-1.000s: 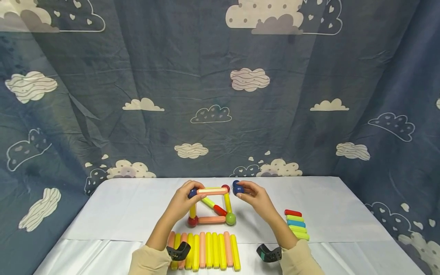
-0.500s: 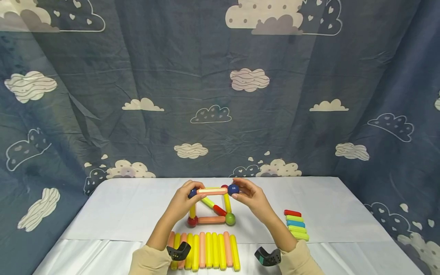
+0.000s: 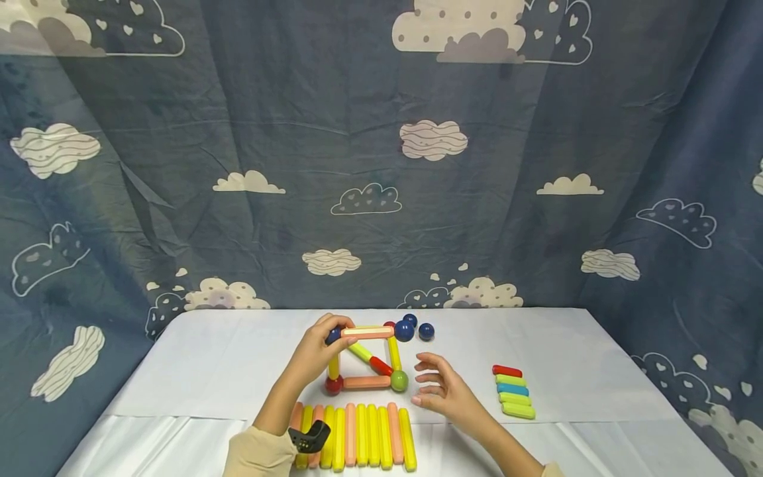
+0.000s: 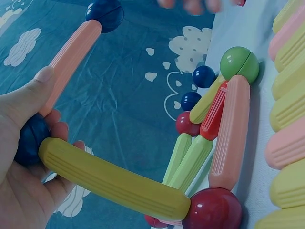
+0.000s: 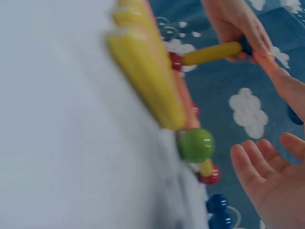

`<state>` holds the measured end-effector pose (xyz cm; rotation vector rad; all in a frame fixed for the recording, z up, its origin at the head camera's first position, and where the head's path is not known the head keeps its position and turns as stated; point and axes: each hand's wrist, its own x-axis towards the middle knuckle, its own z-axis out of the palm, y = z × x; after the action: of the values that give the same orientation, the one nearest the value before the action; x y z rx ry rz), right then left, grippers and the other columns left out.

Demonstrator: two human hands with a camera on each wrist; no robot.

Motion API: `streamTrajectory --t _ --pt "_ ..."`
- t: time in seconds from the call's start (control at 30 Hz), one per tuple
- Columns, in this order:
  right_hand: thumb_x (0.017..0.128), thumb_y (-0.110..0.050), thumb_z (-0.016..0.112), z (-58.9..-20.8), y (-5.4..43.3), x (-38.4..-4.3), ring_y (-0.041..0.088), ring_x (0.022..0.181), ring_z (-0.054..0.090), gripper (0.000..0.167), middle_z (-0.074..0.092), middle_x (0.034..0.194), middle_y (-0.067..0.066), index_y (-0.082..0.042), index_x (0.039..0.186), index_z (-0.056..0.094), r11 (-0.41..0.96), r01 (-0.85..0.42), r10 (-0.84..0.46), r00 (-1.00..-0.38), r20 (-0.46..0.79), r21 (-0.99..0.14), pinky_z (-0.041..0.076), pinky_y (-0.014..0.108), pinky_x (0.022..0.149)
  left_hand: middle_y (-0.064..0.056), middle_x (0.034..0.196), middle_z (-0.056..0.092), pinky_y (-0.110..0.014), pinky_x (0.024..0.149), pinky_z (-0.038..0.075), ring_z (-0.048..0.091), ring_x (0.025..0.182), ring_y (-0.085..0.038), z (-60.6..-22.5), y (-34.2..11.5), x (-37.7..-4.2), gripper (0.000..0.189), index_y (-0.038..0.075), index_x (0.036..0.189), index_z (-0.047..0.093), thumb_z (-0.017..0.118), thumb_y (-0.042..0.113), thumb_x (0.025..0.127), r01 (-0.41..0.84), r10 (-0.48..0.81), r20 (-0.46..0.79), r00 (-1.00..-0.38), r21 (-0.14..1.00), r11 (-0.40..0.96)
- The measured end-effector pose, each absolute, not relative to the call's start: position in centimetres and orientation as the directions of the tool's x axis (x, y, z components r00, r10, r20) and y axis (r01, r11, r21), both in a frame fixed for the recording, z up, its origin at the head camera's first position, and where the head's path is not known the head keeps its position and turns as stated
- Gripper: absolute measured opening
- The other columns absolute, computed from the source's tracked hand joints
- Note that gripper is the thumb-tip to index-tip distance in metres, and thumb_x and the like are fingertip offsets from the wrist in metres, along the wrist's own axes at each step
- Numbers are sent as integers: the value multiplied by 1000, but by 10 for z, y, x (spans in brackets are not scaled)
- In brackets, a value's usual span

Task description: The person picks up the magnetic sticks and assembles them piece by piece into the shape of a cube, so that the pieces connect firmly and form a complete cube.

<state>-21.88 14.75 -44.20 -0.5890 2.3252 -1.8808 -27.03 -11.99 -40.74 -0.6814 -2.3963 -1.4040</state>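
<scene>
That stick frame could topple or pull apart if the left hand, pinching the raised salmon stick beside a blue ball, tilts. The right hand hangs loosely spread, apart. The stick juts rightward from the left hand, its unsupported far-end ball liable to drop.
</scene>
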Motion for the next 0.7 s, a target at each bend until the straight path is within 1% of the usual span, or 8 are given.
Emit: streamTrajectory --t 0.1,0.2,0.27,0.33,0.43,0.5,0.6,0.7 --pt "76 -13 73 -452 149 -211 32 95 50 67 44 116 20 -3 131 36 253 -188 -417 -906 68 -949 48 29 77 3 85 51 -25 63 44 48 73 -14 -407 -119 -270 16 15 95 61 66 22 81 531 249 469 -847 740 413" --pt "73 -19 75 -460 149 -207 23 80 51 72 46 108 13 -5 133 37 349 -171 -481 -877 -19 -921 47 21 64 0 86 52 -25 63 44 48 73 -14 -407 -118 -270 16 16 94 61 66 22 81 531 250 468 -847 740 412" --pt "71 -23 77 -462 148 -205 18 73 48 75 46 102 9 -5 133 38 415 -196 -517 -855 -53 -888 42 20 58 -4 87 53 -25 63 44 47 73 -15 -406 -118 -270 16 15 95 61 66 22 81 531 253 467 -847 739 413" --pt "70 -29 78 -462 146 -204 14 67 45 76 46 95 5 -5 131 41 489 -245 -539 -839 -69 -837 38 19 55 -5 87 53 -25 63 44 47 73 -15 -406 -118 -269 17 15 95 61 66 23 81 533 255 468 -846 738 414" --pt "69 -35 77 -461 142 -203 11 63 41 72 46 85 1 -4 125 46 563 -291 -549 -831 -87 -773 34 20 52 -1 86 52 -25 63 43 47 73 -14 -406 -119 -270 17 17 95 61 66 24 81 533 252 469 -846 736 417" --pt "69 -34 77 -459 139 -202 11 60 40 66 46 79 1 -5 121 48 575 -264 -543 -831 -120 -775 32 20 50 4 85 50 -25 63 43 47 73 -14 -407 -119 -270 16 19 95 61 66 24 81 534 249 472 -846 735 418" --pt "72 -26 75 -457 138 -199 11 56 40 58 48 73 1 -7 117 44 539 -214 -546 -825 -144 -815 31 20 48 5 85 50 -25 63 44 47 73 -14 -407 -120 -271 16 19 94 61 66 24 81 535 248 475 -845 736 415" --pt "75 -18 71 -456 137 -196 10 53 41 52 48 69 1 -9 115 38 498 -222 -564 -817 -119 -838 32 19 46 5 85 50 -25 63 43 47 73 -14 -408 -119 -271 17 17 95 61 66 24 80 536 248 475 -844 735 416"
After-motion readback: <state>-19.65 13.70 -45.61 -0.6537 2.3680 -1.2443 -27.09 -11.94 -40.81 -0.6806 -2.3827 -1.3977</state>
